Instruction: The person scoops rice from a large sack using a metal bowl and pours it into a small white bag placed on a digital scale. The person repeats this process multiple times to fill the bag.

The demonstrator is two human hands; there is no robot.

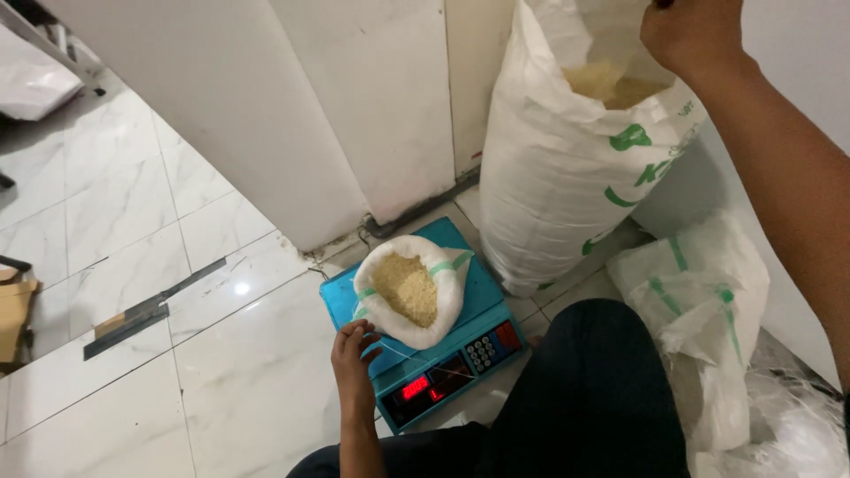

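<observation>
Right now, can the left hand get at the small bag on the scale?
Probably yes: the left hand already rests at the small bag on the blue scale, with nothing between them.

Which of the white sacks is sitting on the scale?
The small open sack of grain, beside the left hand. The tall sack stands on the floor under the right hand; the crumpled sack lies by the knee.

A white marble-patterned tiled floor fills the left side, with a dark metal strip lying across a tile joint. White wall panels rise behind. At the far left edge sits a piece of brown cardboard. On the right, crumpled empty white sacks with green stripes lie heaped against the wall.
</observation>
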